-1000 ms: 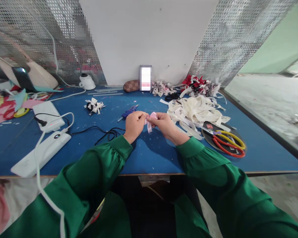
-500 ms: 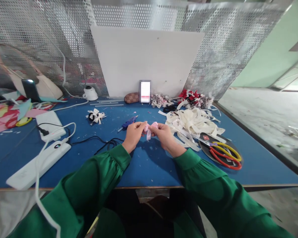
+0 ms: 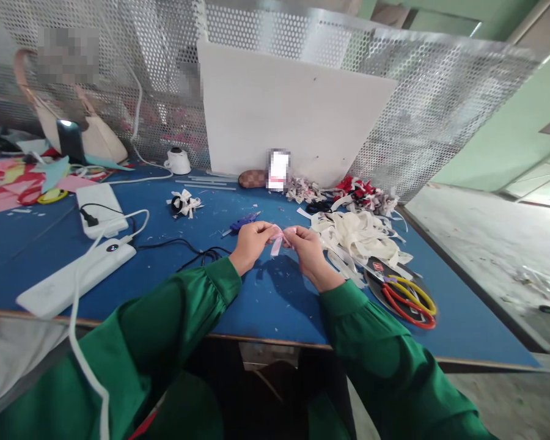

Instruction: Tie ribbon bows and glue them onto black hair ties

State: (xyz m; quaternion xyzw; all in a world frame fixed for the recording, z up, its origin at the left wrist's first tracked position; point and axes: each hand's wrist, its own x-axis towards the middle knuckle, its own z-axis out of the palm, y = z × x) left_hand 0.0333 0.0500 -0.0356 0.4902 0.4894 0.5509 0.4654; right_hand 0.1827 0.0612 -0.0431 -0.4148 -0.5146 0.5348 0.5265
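Observation:
Both of my hands pinch a pink ribbon [image 3: 276,245] above the middle of the blue table, and one tail of it hangs down between them. My left hand [image 3: 253,244] is closed on the ribbon's left part, fingertips together. On the other side, my right hand [image 3: 308,252] grips the right part between thumb and fingers. The fingertips hide much of the ribbon, so I cannot tell its exact shape. Just behind my left hand lies a blue glue gun [image 3: 244,223]. A heap of cream ribbon [image 3: 360,238] lies to the right of my right hand.
Scissors [image 3: 410,299] with red and yellow handles rest on a dark oval plate at right. White power strips [image 3: 80,276] and cables lie at left. A white bow with a black band [image 3: 184,203], a phone [image 3: 278,170] and red and white bows [image 3: 360,194] sit farther back.
My view has tilted and shifted a little. The pink loops between my fingers look flatter and smaller than before; both hands keep hold of the ribbon.

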